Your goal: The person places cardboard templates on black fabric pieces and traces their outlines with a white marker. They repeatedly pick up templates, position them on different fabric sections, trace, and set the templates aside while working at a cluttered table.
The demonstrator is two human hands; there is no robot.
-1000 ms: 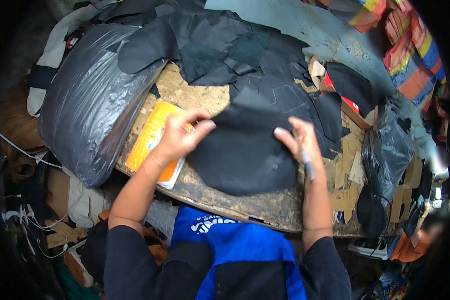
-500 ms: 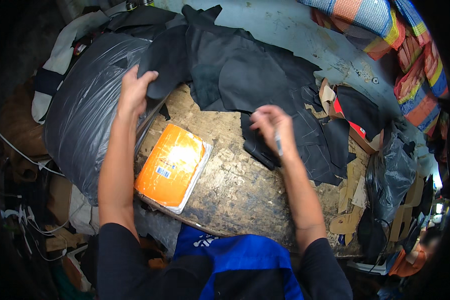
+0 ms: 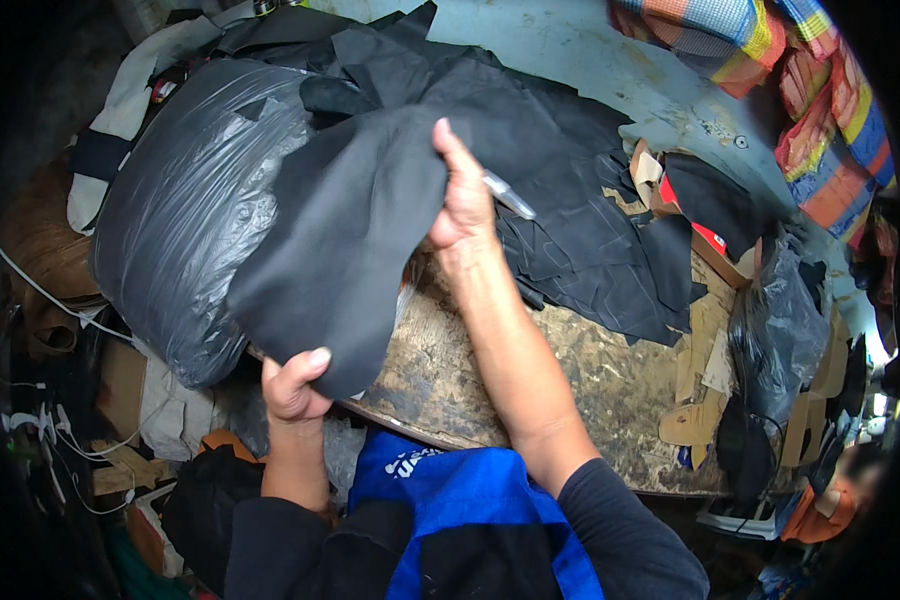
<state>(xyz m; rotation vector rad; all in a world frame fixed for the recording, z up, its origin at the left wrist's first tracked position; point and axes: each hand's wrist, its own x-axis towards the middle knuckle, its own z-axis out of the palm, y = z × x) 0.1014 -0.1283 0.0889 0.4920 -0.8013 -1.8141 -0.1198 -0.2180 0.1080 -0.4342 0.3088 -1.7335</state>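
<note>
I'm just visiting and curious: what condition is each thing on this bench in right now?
Large black sheet: lifted, held by both hands.
Left hand: gripping the sheet's lower corner.
Right hand: gripping its upper edge, a silver pen between the fingers.
Grey plastic bag: stuffed full.
Black offcuts: piled loose.

A worn wooden board (image 3: 570,370) carries black leather pieces (image 3: 590,250) and cardboard scraps (image 3: 695,400).
</note>
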